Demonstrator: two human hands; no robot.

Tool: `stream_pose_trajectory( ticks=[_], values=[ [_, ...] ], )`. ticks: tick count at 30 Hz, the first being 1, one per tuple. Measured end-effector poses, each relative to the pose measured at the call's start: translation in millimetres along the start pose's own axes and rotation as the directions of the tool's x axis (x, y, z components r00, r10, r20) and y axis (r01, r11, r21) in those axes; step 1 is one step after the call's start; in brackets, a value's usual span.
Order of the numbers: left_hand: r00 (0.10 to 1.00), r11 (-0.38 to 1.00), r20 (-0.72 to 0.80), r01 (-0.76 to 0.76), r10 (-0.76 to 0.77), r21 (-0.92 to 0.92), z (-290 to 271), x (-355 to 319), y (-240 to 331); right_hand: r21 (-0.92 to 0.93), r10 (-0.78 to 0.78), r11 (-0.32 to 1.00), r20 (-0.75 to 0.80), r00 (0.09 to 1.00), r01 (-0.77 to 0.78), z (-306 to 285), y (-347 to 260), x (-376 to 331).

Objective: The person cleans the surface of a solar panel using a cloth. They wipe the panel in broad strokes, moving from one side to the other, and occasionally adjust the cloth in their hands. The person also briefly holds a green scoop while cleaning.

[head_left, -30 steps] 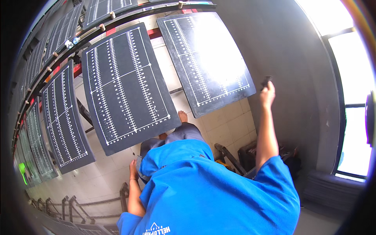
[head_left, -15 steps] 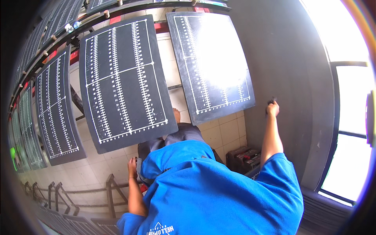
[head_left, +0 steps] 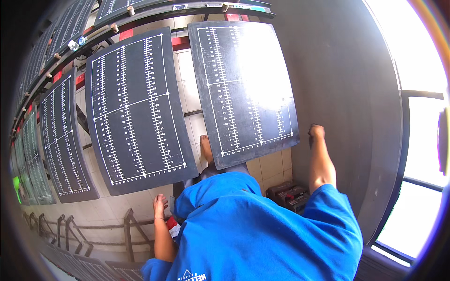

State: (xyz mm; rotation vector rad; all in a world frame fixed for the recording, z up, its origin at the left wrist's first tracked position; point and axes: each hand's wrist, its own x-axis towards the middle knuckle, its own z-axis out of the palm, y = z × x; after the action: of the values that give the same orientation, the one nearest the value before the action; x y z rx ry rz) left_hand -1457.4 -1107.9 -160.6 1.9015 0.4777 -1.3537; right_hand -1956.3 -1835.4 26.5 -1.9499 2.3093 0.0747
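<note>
While right hand (head_left: 317,131) is raised, clenched on small dark object (head_left: 311,140) | left hand (head_left: 160,204) low, fingers loose.

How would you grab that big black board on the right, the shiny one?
Probably by its lower right corner, coming in from the right. The right black board hangs tilted with its top tucked under the rack rail, and the next board crowds its left edge. The bottom right corner juts out free, and the right hand is just beside it.
</note>
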Motion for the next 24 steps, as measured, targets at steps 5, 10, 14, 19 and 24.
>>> stream_pose_trajectory(
  ticks=[5,10,14,19,24],
  values=[
    [0.998,1.000,-0.053,0.030,-0.030,-0.005,17,-17,-5,0.242,-0.598,0.610,-0.484,0.639,0.754,1,-226,-136],
    [0.999,0.995,0.016,-0.049,0.048,0.083,52,-37,25,0.385,-0.910,0.021,-0.375,0.177,0.923,30,-410,-258],
    [0.996,0.980,-0.059,-0.080,0.070,-0.180,34,-81,-39,0.180,-0.830,0.361,-0.386,0.404,0.915,26,-324,-102],
    [0.995,0.991,-0.069,0.066,-0.074,-0.120,41,-132,-101,0.460,-0.006,0.888,0.038,0.999,-0.012,6,-117,76],
    [0.998,0.999,-0.063,-0.032,0.029,-0.044,61,-127,-71,0.224,-0.767,0.399,-0.451,0.457,0.889,-5,-366,-112]
  ],
)
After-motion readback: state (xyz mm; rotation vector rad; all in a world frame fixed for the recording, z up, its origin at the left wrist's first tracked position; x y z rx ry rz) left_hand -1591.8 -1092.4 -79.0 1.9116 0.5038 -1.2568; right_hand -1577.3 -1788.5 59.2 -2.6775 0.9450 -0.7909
